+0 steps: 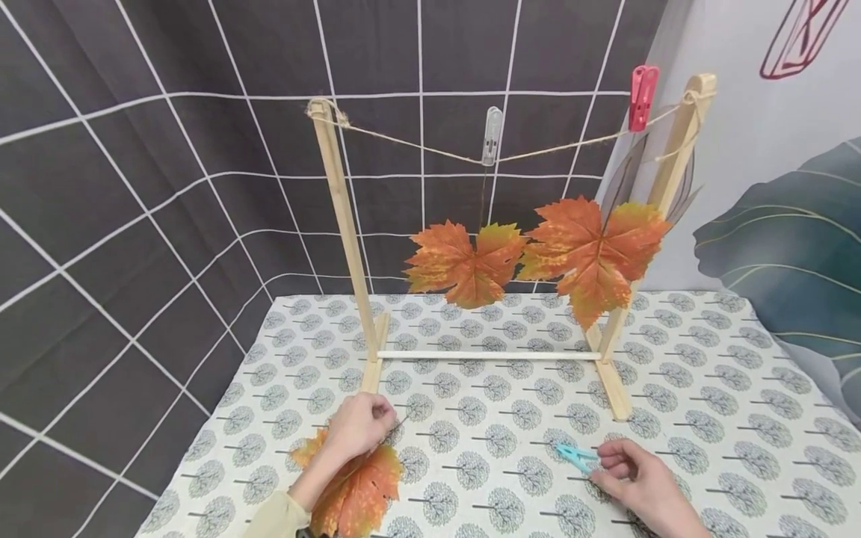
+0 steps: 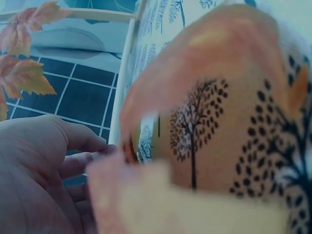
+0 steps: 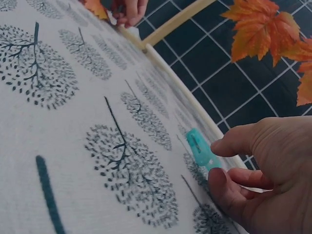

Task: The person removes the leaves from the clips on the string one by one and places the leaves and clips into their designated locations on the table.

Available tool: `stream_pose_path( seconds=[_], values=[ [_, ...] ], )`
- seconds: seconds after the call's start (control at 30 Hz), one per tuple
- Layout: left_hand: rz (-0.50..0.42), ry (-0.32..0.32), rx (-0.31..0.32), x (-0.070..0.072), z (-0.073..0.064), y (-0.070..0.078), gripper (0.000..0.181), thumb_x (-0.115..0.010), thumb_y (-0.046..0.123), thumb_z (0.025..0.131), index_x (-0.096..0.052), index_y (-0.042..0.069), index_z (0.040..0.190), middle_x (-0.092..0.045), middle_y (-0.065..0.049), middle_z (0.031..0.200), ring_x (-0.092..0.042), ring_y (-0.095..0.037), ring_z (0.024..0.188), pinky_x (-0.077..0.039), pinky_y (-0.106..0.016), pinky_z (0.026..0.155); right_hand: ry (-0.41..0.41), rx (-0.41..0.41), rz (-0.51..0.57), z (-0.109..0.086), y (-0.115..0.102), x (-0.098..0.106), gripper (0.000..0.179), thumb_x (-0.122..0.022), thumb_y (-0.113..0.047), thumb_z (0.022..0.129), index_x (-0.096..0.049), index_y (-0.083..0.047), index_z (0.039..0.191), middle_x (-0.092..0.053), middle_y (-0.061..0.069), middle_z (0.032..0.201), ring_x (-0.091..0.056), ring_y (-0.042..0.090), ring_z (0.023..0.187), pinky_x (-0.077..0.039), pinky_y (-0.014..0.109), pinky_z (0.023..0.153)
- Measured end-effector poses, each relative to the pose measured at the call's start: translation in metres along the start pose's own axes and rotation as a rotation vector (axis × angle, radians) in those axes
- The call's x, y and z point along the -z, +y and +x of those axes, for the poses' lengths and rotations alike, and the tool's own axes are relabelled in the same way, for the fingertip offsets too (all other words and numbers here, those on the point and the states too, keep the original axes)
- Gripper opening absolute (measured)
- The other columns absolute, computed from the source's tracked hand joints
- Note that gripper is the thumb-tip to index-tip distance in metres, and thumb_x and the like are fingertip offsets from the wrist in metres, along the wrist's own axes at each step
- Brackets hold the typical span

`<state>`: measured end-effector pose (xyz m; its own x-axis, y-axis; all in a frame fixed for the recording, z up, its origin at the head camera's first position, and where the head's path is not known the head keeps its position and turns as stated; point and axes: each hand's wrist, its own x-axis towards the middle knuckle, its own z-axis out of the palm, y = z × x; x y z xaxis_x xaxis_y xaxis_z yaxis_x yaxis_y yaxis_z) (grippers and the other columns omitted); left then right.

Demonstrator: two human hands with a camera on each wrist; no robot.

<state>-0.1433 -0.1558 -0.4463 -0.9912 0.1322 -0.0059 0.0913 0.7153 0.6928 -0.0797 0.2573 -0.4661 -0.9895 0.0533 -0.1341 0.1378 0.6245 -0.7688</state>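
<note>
In the head view, my left hand [image 1: 363,427] pinches the thin stem of an orange artificial maple leaf [image 1: 359,493] at the front left. That leaf spreads under my wrist and looks blurred and close in the left wrist view. My right hand [image 1: 639,478] holds a teal clothespin [image 1: 575,457] by its handle end, thumb on one side and fingers on the other, its tip pointing left. The right wrist view shows the same clothespin [image 3: 197,147] at the fingertips, low over the cloth.
Beyond my hands stands a wooden frame [image 1: 350,246] with a sagging string [image 1: 417,147]. A clear clothespin [image 1: 492,136] and a pink clothespin [image 1: 642,97] sit on the string, with two orange leaves [image 1: 464,265] hanging below. A tree-patterned cloth [image 1: 471,471] covers the table.
</note>
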Motion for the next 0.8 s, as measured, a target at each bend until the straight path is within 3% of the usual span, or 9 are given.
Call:
stream_pose_path(
  seconds=[0.17, 0.23, 0.47, 0.8],
  values=[
    [-0.010, 0.035, -0.055, 0.001, 0.002, 0.006, 0.009, -0.066, 0.010, 0.088, -0.074, 0.009, 0.084, -0.059, 0.008, 0.063, -0.047, -0.008, 0.044, -0.039, -0.024, 0.037, -0.025, -0.029, 0.144, 0.000, -0.004, 0.011, 0.044, -0.077, -0.007, 0.086, -0.055, 0.009, 0.121, -0.063, 0.011, 0.101, -0.062, 0.015, 0.074, -0.056, 0.031, 0.062],
    [-0.027, 0.051, -0.082, 0.001, 0.004, 0.008, 0.009, -0.066, 0.009, 0.088, -0.075, 0.007, 0.087, -0.060, 0.007, 0.065, -0.049, -0.008, 0.046, -0.041, -0.024, 0.039, -0.015, -0.005, 0.179, 0.001, -0.006, 0.017, 0.045, -0.075, -0.004, 0.086, -0.053, 0.010, 0.123, -0.062, 0.012, 0.101, -0.062, 0.016, 0.073, -0.057, 0.032, 0.059],
    [-0.127, 0.107, -0.125, 0.002, 0.004, 0.015, 0.007, -0.068, 0.005, 0.087, -0.073, 0.001, 0.088, -0.061, 0.004, 0.067, -0.050, -0.009, 0.049, -0.043, -0.024, 0.041, 0.064, 0.151, 0.126, 0.007, -0.017, 0.029, 0.039, -0.073, -0.005, 0.089, -0.055, 0.008, 0.121, -0.063, 0.012, 0.098, -0.063, 0.016, 0.068, -0.055, 0.031, 0.056],
    [-0.160, 0.158, -0.158, 0.007, -0.001, 0.022, 0.008, -0.067, 0.002, 0.088, -0.073, 0.000, 0.093, -0.063, 0.004, 0.073, -0.056, -0.010, 0.060, -0.050, -0.024, 0.053, 0.041, 0.310, 0.106, 0.014, -0.027, 0.034, 0.038, -0.072, 0.000, 0.087, -0.055, 0.010, 0.120, -0.061, 0.012, 0.098, -0.062, 0.013, 0.068, -0.054, 0.030, 0.054]
  ],
)
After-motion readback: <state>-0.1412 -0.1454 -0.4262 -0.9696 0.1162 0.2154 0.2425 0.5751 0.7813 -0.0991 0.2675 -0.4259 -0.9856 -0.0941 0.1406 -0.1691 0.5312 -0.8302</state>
